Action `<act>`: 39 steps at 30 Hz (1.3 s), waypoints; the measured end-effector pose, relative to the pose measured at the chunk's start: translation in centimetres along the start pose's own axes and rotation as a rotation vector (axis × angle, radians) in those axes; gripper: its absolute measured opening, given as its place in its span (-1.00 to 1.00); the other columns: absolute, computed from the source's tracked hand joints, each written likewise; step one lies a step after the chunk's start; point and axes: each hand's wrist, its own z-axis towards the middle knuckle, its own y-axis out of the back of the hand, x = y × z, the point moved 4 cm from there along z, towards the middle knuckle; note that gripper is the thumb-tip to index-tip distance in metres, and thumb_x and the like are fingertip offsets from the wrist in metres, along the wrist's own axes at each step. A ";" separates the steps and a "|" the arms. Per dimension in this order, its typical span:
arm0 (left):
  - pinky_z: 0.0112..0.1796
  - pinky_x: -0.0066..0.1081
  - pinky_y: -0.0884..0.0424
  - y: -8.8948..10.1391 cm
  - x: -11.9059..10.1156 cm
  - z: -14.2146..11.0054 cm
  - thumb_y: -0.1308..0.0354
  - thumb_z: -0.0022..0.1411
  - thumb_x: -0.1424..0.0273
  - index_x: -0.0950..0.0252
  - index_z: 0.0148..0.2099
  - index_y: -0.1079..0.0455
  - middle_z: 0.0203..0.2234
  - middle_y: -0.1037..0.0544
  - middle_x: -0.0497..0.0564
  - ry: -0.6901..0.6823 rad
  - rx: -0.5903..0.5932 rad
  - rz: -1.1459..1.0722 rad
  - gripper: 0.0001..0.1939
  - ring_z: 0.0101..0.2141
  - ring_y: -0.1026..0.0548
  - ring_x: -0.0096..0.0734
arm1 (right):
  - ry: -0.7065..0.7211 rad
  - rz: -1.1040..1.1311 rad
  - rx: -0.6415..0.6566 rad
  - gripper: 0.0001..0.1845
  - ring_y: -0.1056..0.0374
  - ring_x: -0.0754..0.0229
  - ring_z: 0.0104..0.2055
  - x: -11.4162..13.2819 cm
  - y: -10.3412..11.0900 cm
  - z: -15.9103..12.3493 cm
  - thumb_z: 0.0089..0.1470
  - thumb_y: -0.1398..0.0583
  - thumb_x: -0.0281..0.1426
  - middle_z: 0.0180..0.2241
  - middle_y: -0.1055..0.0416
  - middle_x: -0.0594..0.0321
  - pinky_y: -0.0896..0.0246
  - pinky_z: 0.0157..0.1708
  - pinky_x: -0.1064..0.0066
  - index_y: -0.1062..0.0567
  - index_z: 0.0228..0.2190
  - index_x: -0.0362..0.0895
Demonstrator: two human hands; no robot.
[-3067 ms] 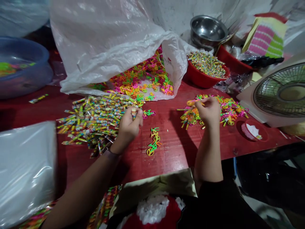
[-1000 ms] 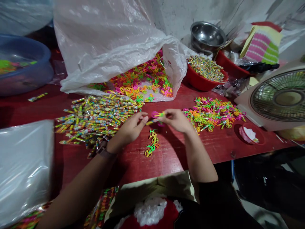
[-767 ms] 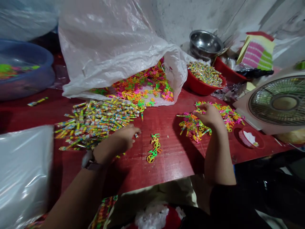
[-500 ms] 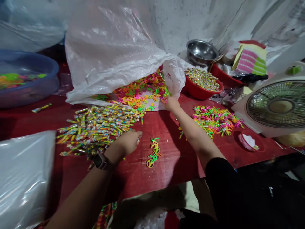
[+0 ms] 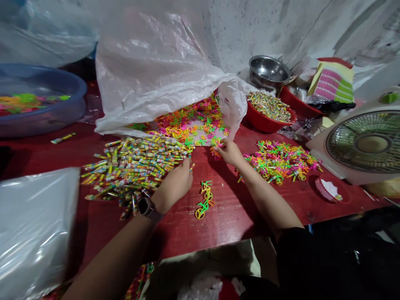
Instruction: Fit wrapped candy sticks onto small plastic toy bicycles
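My left hand (image 5: 175, 185), with a watch on its wrist, is closed at the right edge of a pile of small wrapped candy tubes (image 5: 134, 166). The yellowish end of one candy tube (image 5: 193, 166) pokes out past its fingers. Pinched in my right hand (image 5: 230, 152) are bright plastic toy bicycles (image 5: 215, 146), just outside the mouth of a big white plastic bag (image 5: 156, 87). More pink, orange and green toy bicycles (image 5: 187, 121) fill that opening. Between my hands and nearer to me, a few yellow and green toy bicycles (image 5: 204, 200) lie on the red table (image 5: 231, 216).
To the right are a mixed heap of toys and tubes (image 5: 281, 162), a small red-and-white basket (image 5: 326, 191) and a fan (image 5: 368, 143). Behind stand a red bowl of candy tubes (image 5: 271, 121) and a steel bowl (image 5: 269, 71). Leftward are a blue basin (image 5: 40, 118) and plastic sheets (image 5: 37, 225).
My right hand has drawn back from the bag's mouth toward me with toy bicycles in its fingers. My left hand has moved slightly up and right along the pile's edge.
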 end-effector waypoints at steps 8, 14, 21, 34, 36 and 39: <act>0.02 -0.17 -0.44 -2.0 -1.0 0.0 0.08 0.47 0.31 0.32 0.17 -0.28 -0.08 -0.55 0.19 -0.128 -0.057 -0.489 -0.66 -0.07 -0.54 -0.17 | 0.095 0.598 -0.221 -0.62 -0.39 0.14 -0.12 0.1 -0.5 -6.4 0.13 -0.31 -0.07 -0.15 -0.48 0.17 -0.29 -0.08 0.34 -0.57 -0.16 -0.09; 0.13 -0.20 -0.34 -2.7 -1.1 -0.1 0.07 0.49 0.17 0.26 0.14 -0.25 0.01 -0.50 0.14 -0.097 -0.103 -0.593 -0.66 0.04 -0.48 -0.21 | -0.024 0.928 -0.091 -0.59 -0.34 0.24 -0.32 0.5 -1.4 -6.8 -0.02 -0.39 -0.08 -0.38 -0.44 0.34 -0.26 -0.23 0.42 -0.43 -0.32 -0.09; -0.32 -0.43 -0.33 -3.8 -1.2 0.2 -0.12 0.40 0.06 0.23 0.24 -0.26 -0.35 -0.46 -0.08 -0.086 -0.067 -0.652 -0.49 -0.41 -0.40 -0.42 | 0.011 1.001 -0.032 -0.66 -0.35 0.26 -0.30 1.6 -2.2 -7.6 -0.01 -0.41 -0.13 -0.34 -0.48 0.34 -0.27 -0.19 0.42 -0.52 -0.32 -0.10; -0.14 -0.38 -0.40 -3.7 -1.2 0.4 -0.10 0.41 0.12 0.27 -0.04 -0.47 -0.16 -0.62 0.07 -0.066 -0.136 -0.702 -0.66 -0.17 -0.54 -0.27 | -0.125 1.275 0.084 -0.43 -0.45 0.24 -0.28 2.3 -3.1 -8.0 -0.31 -0.56 -0.18 -0.29 -0.58 0.30 -0.37 -0.16 0.38 -0.55 -0.24 -0.09; -0.11 -0.37 -0.39 -3.9 -1.3 0.4 -0.10 0.41 0.13 0.27 -0.06 -0.46 -0.18 -0.60 0.06 -0.078 -0.123 -0.752 -0.69 -0.17 -0.52 -0.28 | -0.155 1.344 0.131 -0.47 -0.45 0.24 -0.28 2.4 -3.1 -8.0 -0.32 -0.56 -0.19 -0.32 -0.57 0.30 -0.37 -0.15 0.38 -0.55 -0.30 -0.10; -0.08 -0.38 -0.37 -4.4 -1.6 0.3 -0.16 0.39 0.15 0.26 0.02 -0.38 -0.13 -0.55 0.05 -0.105 -0.097 -0.829 -0.69 -0.15 -0.49 -0.32 | -0.199 1.376 0.110 -0.51 -0.39 0.28 -0.35 2.3 -2.6 -8.1 -0.28 -0.54 -0.14 -0.40 -0.52 0.34 -0.34 -0.24 0.43 -0.50 -0.39 -0.10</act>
